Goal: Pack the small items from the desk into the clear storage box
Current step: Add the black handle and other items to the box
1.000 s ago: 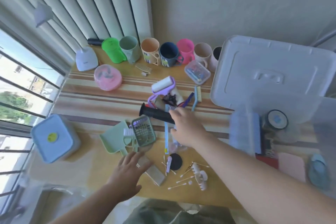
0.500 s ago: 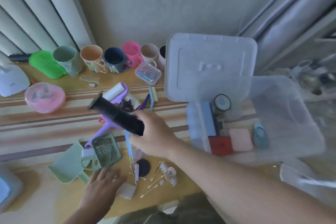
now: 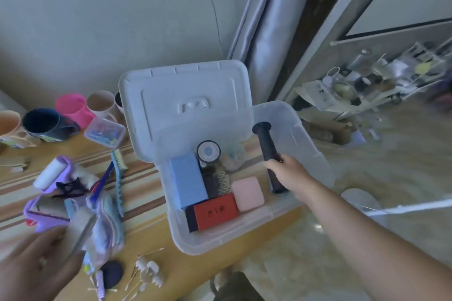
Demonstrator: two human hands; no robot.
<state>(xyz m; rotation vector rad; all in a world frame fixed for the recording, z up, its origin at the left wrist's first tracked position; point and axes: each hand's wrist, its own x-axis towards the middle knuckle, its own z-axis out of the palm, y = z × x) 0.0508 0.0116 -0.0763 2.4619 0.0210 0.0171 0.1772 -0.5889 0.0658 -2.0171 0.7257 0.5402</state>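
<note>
My right hand (image 3: 289,175) grips a black ribbed handlebar grip (image 3: 266,149) and holds it over the right side of the clear storage box (image 3: 305,139). Inside the box lie a blue box (image 3: 187,182), a red and black box (image 3: 212,211), a pink case (image 3: 247,193), a round tin (image 3: 208,151) and a coiled hair tie (image 3: 223,182). My left hand (image 3: 36,264) is blurred at the lower left and holds a small flat white item (image 3: 78,230), seemingly a packet. A pile with a lint roller (image 3: 50,173), a teal brush (image 3: 119,178) and plastic bags (image 3: 102,227) lies left of the box.
The box lid (image 3: 186,95) leans upright behind the box. Mugs (image 3: 71,105) and a small clear case (image 3: 104,131) line the wall at the left. Cotton swabs (image 3: 146,254), a black disc (image 3: 111,273) and a white clip (image 3: 149,267) lie near the desk's front edge. A cluttered shelf (image 3: 367,80) stands on the right.
My right hand lifted the black grip off the desk pile and carried it right, over the box. The view swung right. My left hand took up a small white item.
</note>
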